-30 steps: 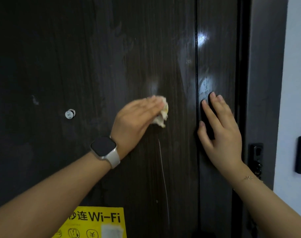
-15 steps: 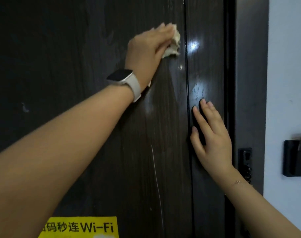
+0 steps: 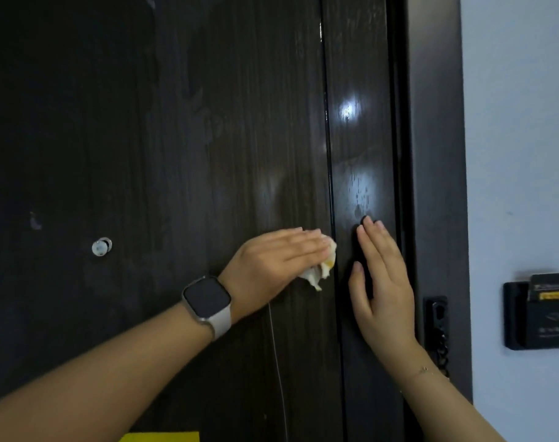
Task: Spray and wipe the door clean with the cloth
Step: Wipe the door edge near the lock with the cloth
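Note:
A dark wood-grain door point(image 3: 182, 148) fills most of the view, with damp streaks and a bright reflection on its right strip. My left hand point(image 3: 271, 260), a smartwatch on its wrist, lies flat with straight fingers and presses a crumpled pale cloth point(image 3: 321, 269) against the door, close to the vertical groove. The cloth pokes out under the fingertips. My right hand point(image 3: 380, 282) rests flat on the door's narrow right strip, fingers straight and pointing up. No spray bottle is in view.
A round peephole point(image 3: 101, 246) sits left of my left hand. A yellow sticker point(image 3: 160, 437) shows at the bottom edge. A door chain latch point(image 3: 437, 327) hangs on the frame, and a black card holder point(image 3: 539, 314) is on the white wall at right.
My left hand has swept the cloth down from high on the door to mid-height beside the groove. My right hand has stayed flat on the right strip.

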Demonstrator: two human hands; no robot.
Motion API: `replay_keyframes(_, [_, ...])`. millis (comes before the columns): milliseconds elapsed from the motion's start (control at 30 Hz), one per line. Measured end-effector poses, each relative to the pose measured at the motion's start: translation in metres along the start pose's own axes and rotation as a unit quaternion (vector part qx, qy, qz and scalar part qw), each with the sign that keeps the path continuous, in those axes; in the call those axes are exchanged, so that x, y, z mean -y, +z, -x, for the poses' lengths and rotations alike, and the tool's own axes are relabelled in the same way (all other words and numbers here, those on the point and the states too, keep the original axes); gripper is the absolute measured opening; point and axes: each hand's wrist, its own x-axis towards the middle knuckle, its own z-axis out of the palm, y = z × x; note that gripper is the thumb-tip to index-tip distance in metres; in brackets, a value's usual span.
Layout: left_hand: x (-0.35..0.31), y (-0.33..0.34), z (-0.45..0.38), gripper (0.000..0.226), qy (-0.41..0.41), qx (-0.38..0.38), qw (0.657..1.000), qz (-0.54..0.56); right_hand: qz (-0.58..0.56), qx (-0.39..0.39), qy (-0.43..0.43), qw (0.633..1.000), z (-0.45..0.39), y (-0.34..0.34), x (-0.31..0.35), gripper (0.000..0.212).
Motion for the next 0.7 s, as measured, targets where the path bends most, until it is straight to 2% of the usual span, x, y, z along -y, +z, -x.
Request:
replay_keyframes(167, [0.046,-0.023,-0.082,0.031,-0.112,-0.096,0.989,-0.014,-0.002,0.006,0.002,1.000,0.000,-0.001,0.000,0.048])
replay_keyframes(300, [0.051,-0.021,-0.111,0.027,-0.144,-0.133,0.980,-0.023,0.011,0.008,-0.009,1.000,0.000,0.000,-0.001,0.048])
replay_keyframes(367, [0.041,-0.017,-0.100,0.028,-0.137,-0.126,0.982,-0.018,0.016,0.013,-0.016,1.000,0.000,0.000,-0.002,0.049])
replay_keyframes(567, [0.007,-0.015,-0.023,0.034,-0.058,-0.019,0.998,-0.014,0.028,0.015,-0.033,0.999,-0.001,-0.002,-0.001,0.048])
replay_keyframes(633, [0.010,-0.028,-0.009,0.033,-0.072,-0.023,0.997,-0.006,0.051,0.019,-0.055,0.997,-0.006,-0.005,0.003,0.046])
replay_keyframes(700, [0.023,-0.049,-0.006,0.032,-0.123,-0.068,0.990,0.000,0.063,0.023,-0.109,0.992,-0.018,-0.005,0.015,0.043])
